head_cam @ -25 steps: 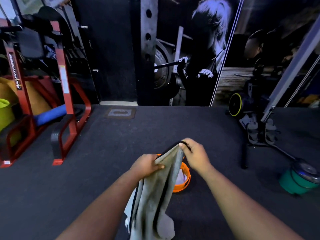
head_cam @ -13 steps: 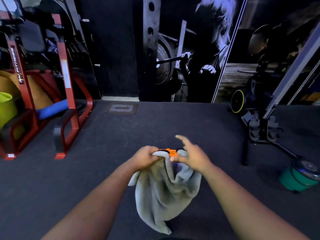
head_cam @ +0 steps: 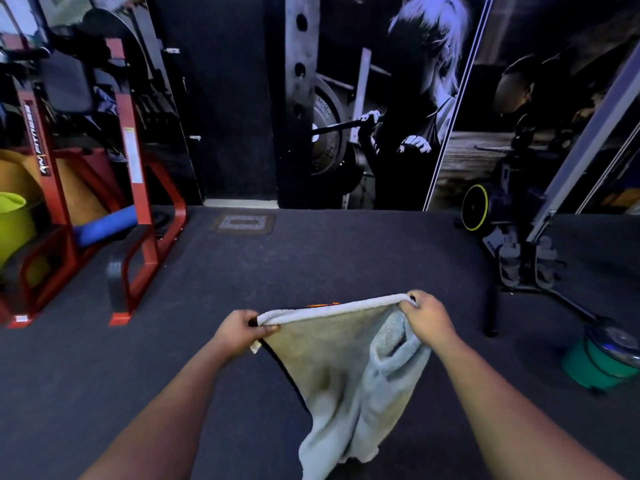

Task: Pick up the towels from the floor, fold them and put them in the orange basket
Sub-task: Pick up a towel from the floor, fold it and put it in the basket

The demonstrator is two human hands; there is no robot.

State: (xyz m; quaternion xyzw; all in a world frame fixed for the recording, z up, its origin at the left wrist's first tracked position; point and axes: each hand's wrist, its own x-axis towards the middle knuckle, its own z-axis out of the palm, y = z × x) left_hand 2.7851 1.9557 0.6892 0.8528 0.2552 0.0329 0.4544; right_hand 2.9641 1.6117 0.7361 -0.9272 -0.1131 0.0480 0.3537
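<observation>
A pale grey towel hangs in front of me, stretched along its top edge between both hands. My left hand pinches the left corner. My right hand grips the right corner, where the cloth bunches into a fold. The lower part of the towel droops toward the dark floor. Only a thin strip of the orange basket shows above the towel's top edge; the rest is hidden behind the cloth.
A red gym rack with a blue roller stands at the left. A green bucket sits at the right, near a black machine stand. Dark carpet stretches ahead to the wall.
My hands have moved apart, spreading the towel from a bunched clump into a wide hanging sheet. The orange basket is now almost fully covered by it.
</observation>
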